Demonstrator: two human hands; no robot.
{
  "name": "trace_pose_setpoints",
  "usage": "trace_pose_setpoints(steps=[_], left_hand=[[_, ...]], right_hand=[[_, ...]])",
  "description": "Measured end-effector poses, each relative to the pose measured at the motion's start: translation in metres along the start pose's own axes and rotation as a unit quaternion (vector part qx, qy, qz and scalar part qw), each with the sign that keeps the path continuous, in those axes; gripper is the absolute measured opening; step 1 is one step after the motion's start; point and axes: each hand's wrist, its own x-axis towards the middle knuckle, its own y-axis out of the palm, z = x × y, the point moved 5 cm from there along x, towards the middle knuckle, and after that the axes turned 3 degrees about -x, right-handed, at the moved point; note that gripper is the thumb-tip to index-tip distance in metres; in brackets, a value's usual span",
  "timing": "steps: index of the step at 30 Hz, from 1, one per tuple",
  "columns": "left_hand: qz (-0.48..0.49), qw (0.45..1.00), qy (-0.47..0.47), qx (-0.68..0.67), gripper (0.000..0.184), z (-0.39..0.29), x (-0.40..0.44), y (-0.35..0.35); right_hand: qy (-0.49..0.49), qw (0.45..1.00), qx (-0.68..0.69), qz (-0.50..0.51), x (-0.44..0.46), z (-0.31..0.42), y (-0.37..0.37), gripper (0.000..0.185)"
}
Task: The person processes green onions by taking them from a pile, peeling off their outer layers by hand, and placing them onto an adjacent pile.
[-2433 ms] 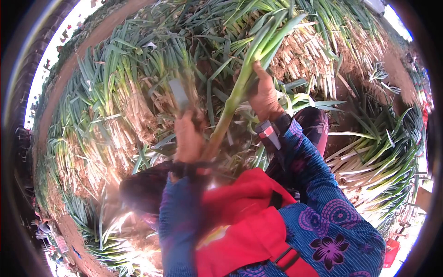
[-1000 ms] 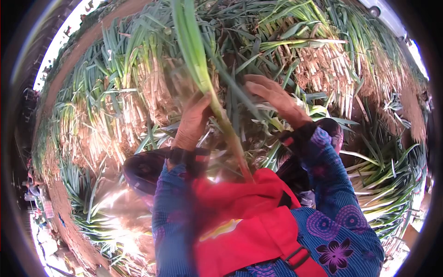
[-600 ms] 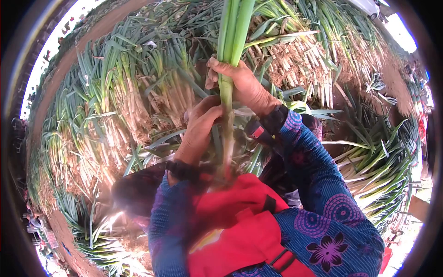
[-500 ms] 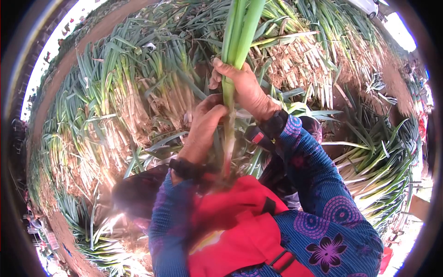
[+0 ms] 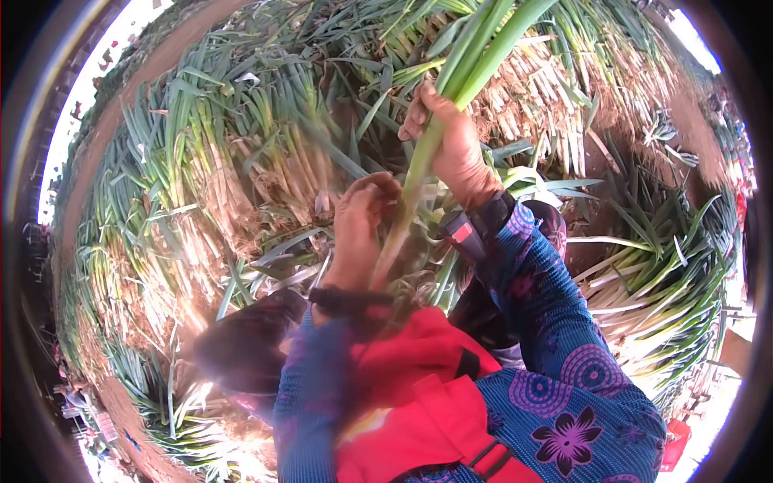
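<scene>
Leek [image 5: 420,171], slanting in front of you, green leaves at the upper right and pale lower end towards your red apron [image 5: 439,419]. Your right hand [image 5: 462,157] is closed around its stalk just below the leaves. Your left hand [image 5: 360,221] lies beside the lower stalk, fingers curled; you cannot tell whether it touches the stalk or grips anything. Dark bands circle both your wrists, below patterned blue sleeves [image 5: 535,282]. Left pile [image 5: 233,169]: leeks massed beyond your left hand, roots towards you. Upper right pile [image 5: 547,88]: more leeks, behind the held leaves. Lower right pile [image 5: 644,294]: leeks with pale stalks, beside your right sleeve. The lower end is blurred.
</scene>
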Motion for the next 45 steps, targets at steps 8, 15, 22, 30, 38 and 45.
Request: trace_pose_setpoints(steps=[8, 15, 22, 30, 38, 45], left_hand=[[-0.041, 0.895, 0.246, 0.37, 0.028, 0.006, 0.004, 0.026], [-0.11, 0.952, 0.174, 0.224, 0.02, 0.018, 0.005, 0.022], [-0.112, 0.98, 0.104, 0.128, 0.021, 0.016, 0.007, 0.027], [-0.105, 0.994, 0.034, -0.016, 0.024, 0.025, 0.007, 0.036], [-0.072, 0.984, -0.12, -0.115, 0.021, 0.024, -0.011, 0.044], [0.004, 0.982, -0.055, 0.183, 0.021, 0.034, -0.005, 0.015]], right_hand=[[-0.041, 0.995, 0.032, -0.083, -0.002, 0.001, -0.009, 0.015], [-0.033, 0.998, 0.047, -0.035, -0.012, 0.005, -0.004, 0.024], [-0.017, 0.986, 0.076, 0.144, -0.017, 0.021, 0.017, 0.033], [-0.005, 0.946, 0.104, 0.307, -0.024, 0.033, 0.042, 0.038], [0.093, 0.88, 0.171, 0.433, -0.041, 0.027, 0.059, 0.045], [0.113, 0.809, 0.203, 0.54, -0.058, 0.024, 0.065, 0.046]])
